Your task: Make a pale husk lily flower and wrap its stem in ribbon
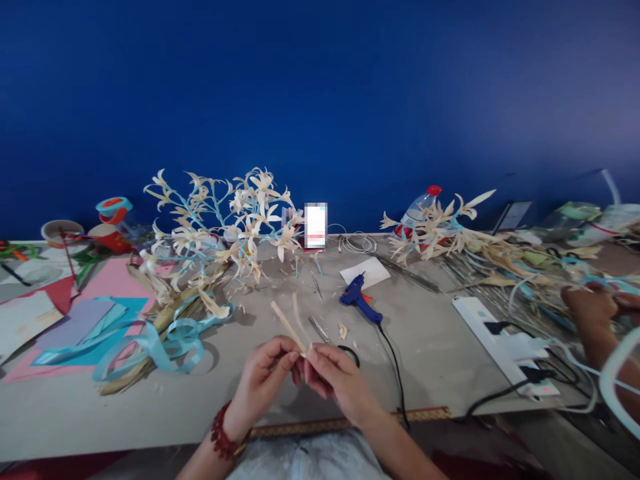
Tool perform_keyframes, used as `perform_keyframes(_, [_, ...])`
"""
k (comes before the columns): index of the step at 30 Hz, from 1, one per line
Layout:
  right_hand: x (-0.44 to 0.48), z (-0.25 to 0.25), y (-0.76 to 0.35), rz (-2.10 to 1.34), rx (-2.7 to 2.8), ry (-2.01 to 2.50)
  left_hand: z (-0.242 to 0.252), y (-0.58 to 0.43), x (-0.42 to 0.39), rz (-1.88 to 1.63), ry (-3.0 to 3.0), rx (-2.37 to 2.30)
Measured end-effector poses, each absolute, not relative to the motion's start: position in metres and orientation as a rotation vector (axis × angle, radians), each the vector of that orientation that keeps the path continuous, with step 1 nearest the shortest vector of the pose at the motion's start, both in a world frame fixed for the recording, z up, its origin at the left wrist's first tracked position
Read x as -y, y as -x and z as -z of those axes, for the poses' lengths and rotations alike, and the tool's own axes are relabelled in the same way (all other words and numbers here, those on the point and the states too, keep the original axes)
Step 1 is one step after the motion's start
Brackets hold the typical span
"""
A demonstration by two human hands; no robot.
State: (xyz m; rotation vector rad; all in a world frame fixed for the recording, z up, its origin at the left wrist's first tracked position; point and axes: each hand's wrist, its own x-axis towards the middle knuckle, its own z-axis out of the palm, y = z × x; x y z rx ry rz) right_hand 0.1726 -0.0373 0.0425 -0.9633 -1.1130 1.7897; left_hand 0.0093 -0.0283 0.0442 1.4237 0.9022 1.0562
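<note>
Low over the table's front, my left hand (273, 367) and my right hand (336, 375) meet with thumbs and fingertips pinched together. Between them are two thin cream strips, looking like dried corn husk; the left strip (287, 323) and the paler right strip (298, 315) spread apart upward from the fingertips. Their lower ends are hidden by my fingers. Just beyond my right hand lie scissors (319, 328), partly covered by it, and a small husk scrap (343, 331). A blue glue gun (362, 301) rests farther right, its nozzle near a white paper (373, 270).
Cream husk flowers on blue-wrapped stems (240, 220) stand at the back left. Blue ribbon (170, 343) and coloured paper (113, 283) lie left. Right are a power strip (493, 340), wire stems (417, 275), more husk flowers (440, 230) and another person's hand (590, 310).
</note>
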Motion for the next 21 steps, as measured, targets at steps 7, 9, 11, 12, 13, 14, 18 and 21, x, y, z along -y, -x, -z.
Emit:
perform_keyframes(7, [0.042, -0.056, -0.173, -1.083, 1.69, 1.215, -0.048, -0.008, 0.031, -1.129, -1.716, -1.13])
perform_keyframes(9, [0.04, -0.055, -0.172, -1.085, 1.685, 1.21, -0.046, -0.008, 0.032, -1.136, -1.762, -1.151])
perform_keyframes(11, [0.039, -0.052, -0.17, -1.184, 1.601, 1.18, -0.043, -0.008, 0.033, -1.149, -1.798, -1.16])
perform_keyframes(12, [0.038, -0.05, -0.168, -1.293, 1.514, 1.154, -0.041, -0.009, 0.034, -1.158, -1.813, -1.159])
perform_keyframes(13, [0.038, -0.048, -0.167, -1.432, 1.398, 1.119, -0.039, -0.009, 0.035, -1.171, -1.826, -1.148])
perform_keyframes(14, [0.038, -0.046, -0.166, -1.594, 1.259, 1.074, -0.037, -0.009, 0.036, -1.185, -1.83, -1.13])
perform_keyframes(18, [0.037, -0.037, -0.165, -2.164, 0.77, 0.775, -0.029, -0.01, 0.039, -1.212, -1.689, -1.037])
perform_keyframes(21, [0.036, -0.031, -0.167, -2.359, 0.65, 0.56, -0.025, -0.013, 0.038, -1.209, -1.473, -0.949])
